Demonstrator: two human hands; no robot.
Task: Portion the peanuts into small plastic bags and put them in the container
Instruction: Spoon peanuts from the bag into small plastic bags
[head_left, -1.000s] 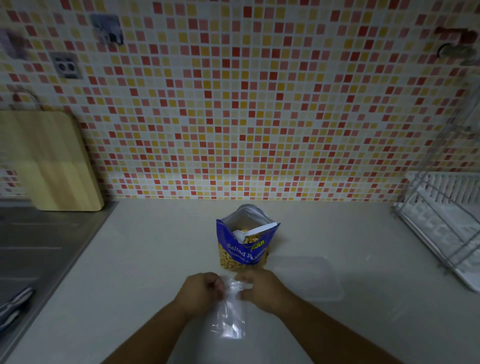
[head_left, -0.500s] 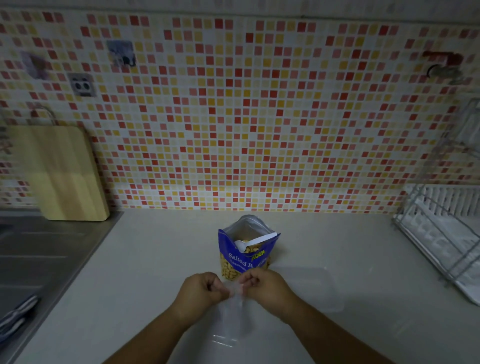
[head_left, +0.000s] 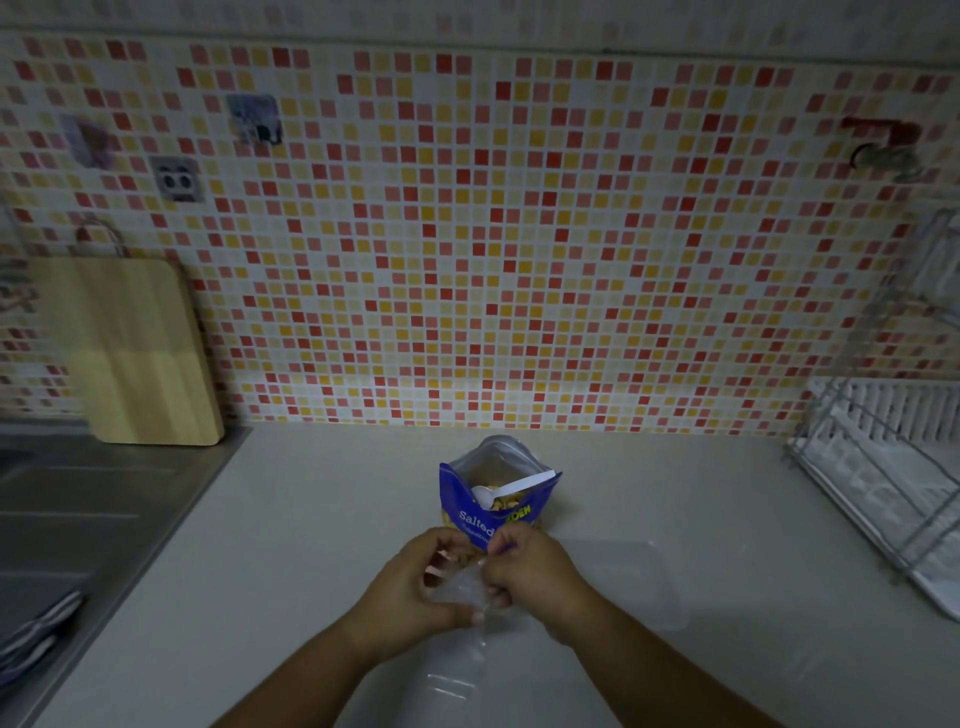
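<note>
Left hand (head_left: 410, 587) and right hand (head_left: 530, 571) pinch the mouth of the small plastic bag (head_left: 462, 649), its length trailing nearward. The peanut pouch (head_left: 478, 512) stands just beyond; its spoon (head_left: 514, 488) handle points right, nearer the right hand

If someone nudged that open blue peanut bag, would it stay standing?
Probably not for long: the peanut bag stands upright with its top open, so it may tip and spill. Its soft sides would likely buckle, and the white spoon could slide out.

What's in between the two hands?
In the head view, a small clear plastic bag lies between the left hand and right hand; both pinch its top.
</note>
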